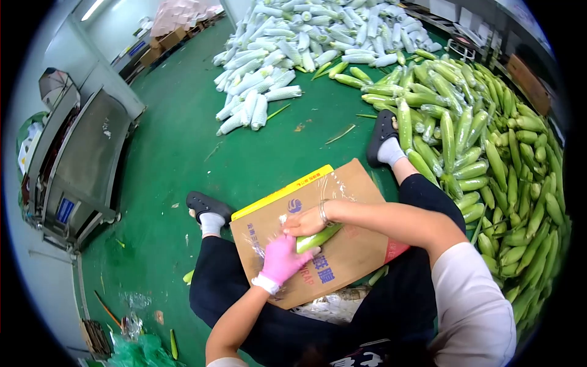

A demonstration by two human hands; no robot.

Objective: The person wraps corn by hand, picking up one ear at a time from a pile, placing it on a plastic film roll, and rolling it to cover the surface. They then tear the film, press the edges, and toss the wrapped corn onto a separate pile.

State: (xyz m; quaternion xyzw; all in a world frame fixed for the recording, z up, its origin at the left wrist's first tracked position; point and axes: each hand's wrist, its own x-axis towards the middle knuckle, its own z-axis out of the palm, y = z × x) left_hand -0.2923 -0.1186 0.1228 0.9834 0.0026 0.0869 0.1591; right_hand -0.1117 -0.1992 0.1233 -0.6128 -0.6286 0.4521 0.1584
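Observation:
A green ear of corn [318, 239] in its husk lies across a brown cardboard sheet [348, 196] on my lap. My left hand [282, 260], in a pink glove, grips the near left end of the corn, thumb stretched along its lower side. Pressed against the upper side of the same end is my right hand [304, 221], bare with a bracelet at the wrist, its fingers together. Shiny bits of clear film show around the hands and on the cardboard. A yellow box edge [281, 192] runs along the cardboard's far side.
On my right lies a large heap of green corn [520, 183], with film-wrapped ears [449, 137] on its near side. Ahead is a pile of corn in white foam net sleeves [318, 37]. A metal cart [82, 159] stands left; green plastic [143, 352] lies at lower left.

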